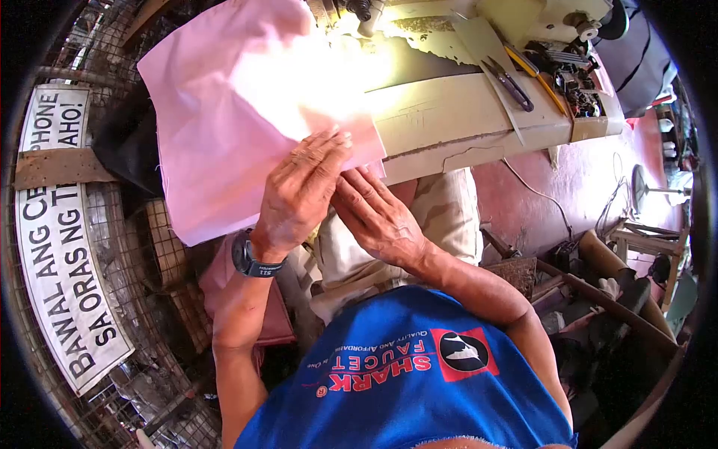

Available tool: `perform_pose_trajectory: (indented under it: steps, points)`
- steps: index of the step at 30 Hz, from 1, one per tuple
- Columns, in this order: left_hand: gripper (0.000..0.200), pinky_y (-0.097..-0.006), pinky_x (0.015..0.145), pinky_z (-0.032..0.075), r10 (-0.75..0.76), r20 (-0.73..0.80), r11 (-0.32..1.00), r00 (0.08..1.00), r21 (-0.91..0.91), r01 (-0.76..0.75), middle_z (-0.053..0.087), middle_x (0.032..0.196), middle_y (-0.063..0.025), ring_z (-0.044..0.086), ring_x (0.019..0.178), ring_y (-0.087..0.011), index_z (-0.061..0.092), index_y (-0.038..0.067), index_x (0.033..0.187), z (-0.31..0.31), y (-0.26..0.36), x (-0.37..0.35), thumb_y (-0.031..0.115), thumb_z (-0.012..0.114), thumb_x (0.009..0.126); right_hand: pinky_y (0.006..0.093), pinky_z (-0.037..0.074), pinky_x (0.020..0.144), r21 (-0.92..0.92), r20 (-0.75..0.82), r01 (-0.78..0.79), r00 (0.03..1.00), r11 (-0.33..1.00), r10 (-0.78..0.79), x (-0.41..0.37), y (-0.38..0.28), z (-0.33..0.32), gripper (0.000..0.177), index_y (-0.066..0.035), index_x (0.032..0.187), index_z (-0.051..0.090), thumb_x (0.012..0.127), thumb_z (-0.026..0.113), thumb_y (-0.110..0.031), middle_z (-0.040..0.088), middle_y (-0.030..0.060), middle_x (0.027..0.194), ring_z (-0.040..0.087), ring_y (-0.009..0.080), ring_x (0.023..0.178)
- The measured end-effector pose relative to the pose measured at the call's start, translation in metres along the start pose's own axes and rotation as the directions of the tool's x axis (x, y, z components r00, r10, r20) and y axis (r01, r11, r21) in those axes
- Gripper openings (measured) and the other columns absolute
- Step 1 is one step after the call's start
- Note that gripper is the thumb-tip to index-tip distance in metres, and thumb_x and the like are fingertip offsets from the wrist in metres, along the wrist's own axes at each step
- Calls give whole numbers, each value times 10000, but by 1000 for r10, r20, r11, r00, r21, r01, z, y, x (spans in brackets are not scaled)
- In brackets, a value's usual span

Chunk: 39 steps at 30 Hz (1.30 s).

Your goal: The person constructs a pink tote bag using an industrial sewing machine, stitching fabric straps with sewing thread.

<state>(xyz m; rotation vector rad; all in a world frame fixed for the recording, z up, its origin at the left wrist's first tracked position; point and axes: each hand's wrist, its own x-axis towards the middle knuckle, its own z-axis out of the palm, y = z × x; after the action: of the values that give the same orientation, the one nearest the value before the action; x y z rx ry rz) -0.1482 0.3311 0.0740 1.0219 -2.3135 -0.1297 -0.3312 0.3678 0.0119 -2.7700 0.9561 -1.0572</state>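
A large pink cloth point(202, 142) lies over the front left of the sewing table and hangs past its edge toward my lap. On its lower right part my left hand point(303, 187), with a dark watch at the wrist, rests with the fingers stretched out flat and close together. Just below and to the right, my right hand point(381, 217) is at the cloth's near edge, its fingers over the fabric and its thumb hidden. The two hands touch or nearly touch. Bright lamplight washes out the middle of the cloth.
On the sewing table point(449, 112) lie thread snips point(510, 84) and a yellow cutter point(538, 75). Small metal parts point(580, 93) fill a tray at the right end. A wire mesh with a lettered sign point(67, 247) stands at the left. A wooden stool point(647, 243) is at the right.
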Motion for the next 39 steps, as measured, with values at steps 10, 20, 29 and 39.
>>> perform_pose_trajectory:
  steps: [10, 20, 29, 39]
  points:
    - [362, -510, 1128, 451, 91, 198, 983, 976, 138, -120, 636, 1371, -135, 554, 1338, -360, 690, -13, 1213, 7, 3, -8, 43, 615, 863, 488, 380, 1153, -27, 146, -32, 989, 999, 36, -15, -6, 4, 477, 20, 1254, 666, 829, 629, -194, 580, 171, 1347, 505, 324, 1329]
    - [353, -508, 1123, 454, 104, 225, 968, 969, 201, -150, 628, 1392, -121, 535, 1363, -352, 708, 19, 1217, 6, 5, -14, 82, 611, 884, 500, 367, 1172, 29, 173, 7, 985, 1000, -12, -24, -1, 7, 507, 19, 1296, 642, 838, 616, -198, 561, 170, 1389, 465, 326, 1395]
    - [329, -518, 1125, 448, 151, 176, 960, 973, 211, -187, 641, 1315, -154, 566, 1306, -365, 713, 28, 1198, 19, 0, -21, 120, 640, 890, 464, 518, 1046, 182, -2, 80, 997, 980, -81, -34, 27, -35, 497, 31, 1219, 682, 754, 636, -139, 638, 181, 1304, 619, 343, 1227]
    - [325, -503, 1088, 481, 167, 76, 956, 983, 232, -180, 654, 1277, -147, 600, 1254, -353, 729, 16, 1163, 24, 2, -19, 110, 672, 856, 437, 517, 996, 62, 62, 105, 992, 992, -109, -7, 73, -49, 536, 17, 1256, 659, 763, 601, -187, 627, 162, 1295, 607, 332, 1218]
